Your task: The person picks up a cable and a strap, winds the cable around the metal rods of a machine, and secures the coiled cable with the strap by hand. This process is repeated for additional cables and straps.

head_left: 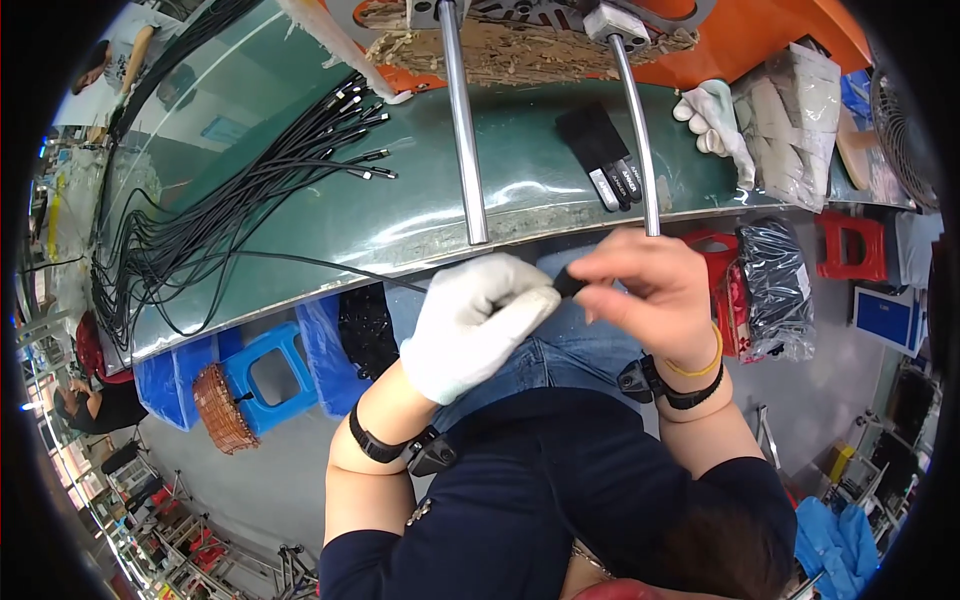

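Observation:
My left hand (pixel 475 322), in a white glove, is closed with thumb and fingers pressed together. A black cable (pixel 330 264) runs from the left into this hand. Between the two hands sits a small black piece (pixel 568 283); whether it is the cable's plug or a strap on it cannot be made out. My bare right hand (pixel 648 290) pinches that piece between thumb and fingertips. Both hands are just in front of the green bench's edge, above my lap. A bundle of black cables (pixel 250 185), with metal plugs at its far end, lies on the bench to the left.
Two metal rods (pixel 463 130) reach from an orange machine (pixel 770 35) toward me. Black straps with pale-printed ends (pixel 595 145) lie between them. A white glove (pixel 715 125) and a clear plastic bag (pixel 790 120) are at right. A blue stool (pixel 265 380) stands lower left.

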The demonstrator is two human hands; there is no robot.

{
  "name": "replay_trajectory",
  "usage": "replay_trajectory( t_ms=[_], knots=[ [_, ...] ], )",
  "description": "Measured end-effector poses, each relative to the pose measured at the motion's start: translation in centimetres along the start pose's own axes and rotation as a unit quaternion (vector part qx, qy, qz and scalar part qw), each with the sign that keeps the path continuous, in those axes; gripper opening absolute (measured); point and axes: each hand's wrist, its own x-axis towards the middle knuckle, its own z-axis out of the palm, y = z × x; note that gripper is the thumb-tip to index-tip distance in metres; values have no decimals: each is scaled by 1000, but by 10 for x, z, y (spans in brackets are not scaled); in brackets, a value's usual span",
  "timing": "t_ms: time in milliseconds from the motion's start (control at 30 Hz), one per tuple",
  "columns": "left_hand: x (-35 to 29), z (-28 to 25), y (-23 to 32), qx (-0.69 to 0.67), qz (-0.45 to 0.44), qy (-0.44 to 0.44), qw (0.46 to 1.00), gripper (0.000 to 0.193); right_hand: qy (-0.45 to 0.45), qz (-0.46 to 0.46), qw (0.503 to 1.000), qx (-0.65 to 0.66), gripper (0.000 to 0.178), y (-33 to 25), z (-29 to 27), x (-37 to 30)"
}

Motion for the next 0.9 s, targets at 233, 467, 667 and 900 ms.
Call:
replay_trajectory(
  t_ms=[233, 467, 667, 900],
  knots=[
    [-4, -12, 65, 170, 149, -23, 974, 14, -136, -177, 953, -205, 17, -40, 0, 14],
    [59, -32, 104, 427, 329, 78, 839, 18, 64, -77, 989, -106, 16, -60, -24, 68],
    [90, -69, 71, 430, 394, 231, 778, 14, 157, -89, 981, -72, 16, -40, -46, 112],
    [67, -100, 55, 435, 314, 258, 803, 10, 166, -142, 953, -209, 14, -37, -38, 116]
  ],
)
